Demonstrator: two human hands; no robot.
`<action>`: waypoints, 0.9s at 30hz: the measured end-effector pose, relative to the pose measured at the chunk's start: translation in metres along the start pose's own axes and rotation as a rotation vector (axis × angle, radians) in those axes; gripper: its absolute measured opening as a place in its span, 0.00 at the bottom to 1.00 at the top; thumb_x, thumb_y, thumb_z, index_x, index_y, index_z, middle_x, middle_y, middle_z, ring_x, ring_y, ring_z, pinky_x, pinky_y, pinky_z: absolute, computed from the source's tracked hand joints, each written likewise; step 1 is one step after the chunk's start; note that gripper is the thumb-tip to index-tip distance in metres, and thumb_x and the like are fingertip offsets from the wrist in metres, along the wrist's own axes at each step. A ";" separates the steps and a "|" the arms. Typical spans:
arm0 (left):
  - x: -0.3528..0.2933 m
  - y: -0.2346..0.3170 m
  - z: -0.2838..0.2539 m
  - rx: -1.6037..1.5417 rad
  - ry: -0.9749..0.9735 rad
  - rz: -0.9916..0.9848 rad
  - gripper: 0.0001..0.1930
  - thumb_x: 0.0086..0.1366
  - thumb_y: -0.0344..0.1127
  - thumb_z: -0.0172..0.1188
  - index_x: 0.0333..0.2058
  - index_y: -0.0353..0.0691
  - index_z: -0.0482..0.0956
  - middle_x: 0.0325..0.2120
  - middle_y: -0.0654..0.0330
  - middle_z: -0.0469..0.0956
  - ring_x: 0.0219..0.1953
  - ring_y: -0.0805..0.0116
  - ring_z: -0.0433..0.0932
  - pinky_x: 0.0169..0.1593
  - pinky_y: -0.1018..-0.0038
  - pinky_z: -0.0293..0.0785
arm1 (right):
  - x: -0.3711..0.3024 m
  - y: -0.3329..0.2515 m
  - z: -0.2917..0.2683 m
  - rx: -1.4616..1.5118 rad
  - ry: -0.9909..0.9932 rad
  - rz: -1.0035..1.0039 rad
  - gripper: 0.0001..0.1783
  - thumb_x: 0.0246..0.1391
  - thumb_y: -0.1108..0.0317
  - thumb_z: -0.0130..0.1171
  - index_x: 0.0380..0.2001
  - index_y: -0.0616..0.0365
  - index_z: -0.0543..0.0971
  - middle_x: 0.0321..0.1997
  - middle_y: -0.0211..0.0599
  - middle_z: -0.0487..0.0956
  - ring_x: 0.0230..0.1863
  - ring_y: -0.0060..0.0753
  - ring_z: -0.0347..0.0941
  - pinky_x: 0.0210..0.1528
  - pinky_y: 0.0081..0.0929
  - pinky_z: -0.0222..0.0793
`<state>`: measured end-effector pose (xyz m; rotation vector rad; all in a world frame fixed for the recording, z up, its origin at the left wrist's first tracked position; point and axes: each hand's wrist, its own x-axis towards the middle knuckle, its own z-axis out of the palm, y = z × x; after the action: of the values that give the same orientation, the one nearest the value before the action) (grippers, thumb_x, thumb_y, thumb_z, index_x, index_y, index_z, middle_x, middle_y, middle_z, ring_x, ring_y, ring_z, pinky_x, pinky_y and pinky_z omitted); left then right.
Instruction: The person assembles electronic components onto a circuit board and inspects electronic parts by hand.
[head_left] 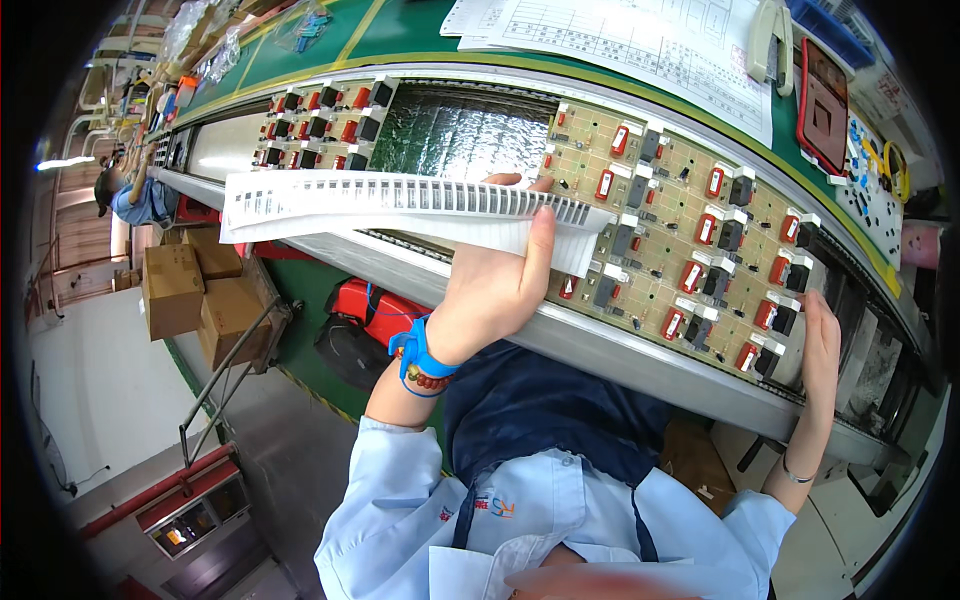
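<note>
Fingers of the left hand are closed on a white strip, the thumb on its near face and fingertips showing past its far edge; the strip carries a row of pale rectangles with dark gaps. From that grip most of it runs out to the left, while a short end reaches right, above the large tan circuit board with its red and black parts. At the board's right end is the right hand, fingers extended; whether they hold or touch the edge, I cannot tell. Left of the large board lies a shiny panel, partly behind the strip, and farther left a second group of boards. A metal rail runs along the near side. Beyond, on the green desk, lie printed sheets and, to their right, a red tray.
</note>
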<state>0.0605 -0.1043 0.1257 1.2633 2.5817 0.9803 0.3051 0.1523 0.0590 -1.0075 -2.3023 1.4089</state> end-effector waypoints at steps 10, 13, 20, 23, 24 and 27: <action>0.001 -0.005 -0.004 0.029 0.011 0.073 0.19 0.65 0.38 0.41 0.45 0.29 0.70 0.42 0.42 0.68 0.48 0.48 0.63 0.52 0.61 0.57 | 0.000 0.001 0.002 -0.012 0.057 -0.008 0.22 0.62 0.60 0.40 0.28 0.73 0.69 0.29 0.35 0.69 0.33 0.22 0.61 0.41 0.18 0.58; 0.000 -0.009 -0.006 -0.006 -0.026 0.076 0.19 0.65 0.38 0.41 0.48 0.30 0.69 0.44 0.43 0.66 0.49 0.50 0.63 0.53 0.62 0.57 | 0.001 0.001 0.000 -0.002 0.027 -0.004 0.22 0.62 0.60 0.40 0.27 0.72 0.68 0.29 0.34 0.69 0.32 0.22 0.61 0.40 0.18 0.58; 0.002 -0.009 -0.006 -0.237 -0.056 0.190 0.21 0.64 0.35 0.39 0.53 0.35 0.65 0.48 0.49 0.66 0.51 0.54 0.62 0.56 0.65 0.54 | 0.001 0.004 -0.006 -0.043 -0.017 0.048 0.26 0.61 0.55 0.41 0.34 0.74 0.73 0.37 0.41 0.76 0.41 0.26 0.67 0.49 0.21 0.57; 0.010 -0.006 -0.002 -0.172 -0.162 0.321 0.21 0.64 0.35 0.39 0.53 0.34 0.64 0.52 0.51 0.65 0.55 0.57 0.62 0.59 0.63 0.50 | 0.001 0.002 -0.002 -0.027 -0.004 0.019 0.24 0.61 0.56 0.40 0.30 0.73 0.71 0.33 0.37 0.72 0.36 0.24 0.64 0.44 0.19 0.57; 0.011 -0.005 -0.001 -0.174 -0.160 0.320 0.21 0.64 0.35 0.39 0.53 0.34 0.64 0.52 0.51 0.65 0.55 0.57 0.62 0.59 0.63 0.50 | 0.001 0.001 -0.001 -0.007 0.006 -0.007 0.23 0.62 0.58 0.39 0.26 0.71 0.69 0.28 0.34 0.69 0.32 0.22 0.61 0.39 0.18 0.57; 0.012 -0.002 0.002 -0.169 -0.204 0.273 0.23 0.65 0.40 0.31 0.52 0.34 0.66 0.52 0.51 0.67 0.56 0.57 0.62 0.62 0.63 0.45 | 0.001 -0.001 0.001 -0.013 0.011 -0.005 0.24 0.62 0.57 0.39 0.25 0.71 0.69 0.28 0.34 0.69 0.32 0.22 0.61 0.39 0.17 0.57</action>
<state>0.0525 -0.0953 0.1247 1.6032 2.1666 1.0256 0.3039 0.1521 0.0589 -1.0103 -2.3075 1.3854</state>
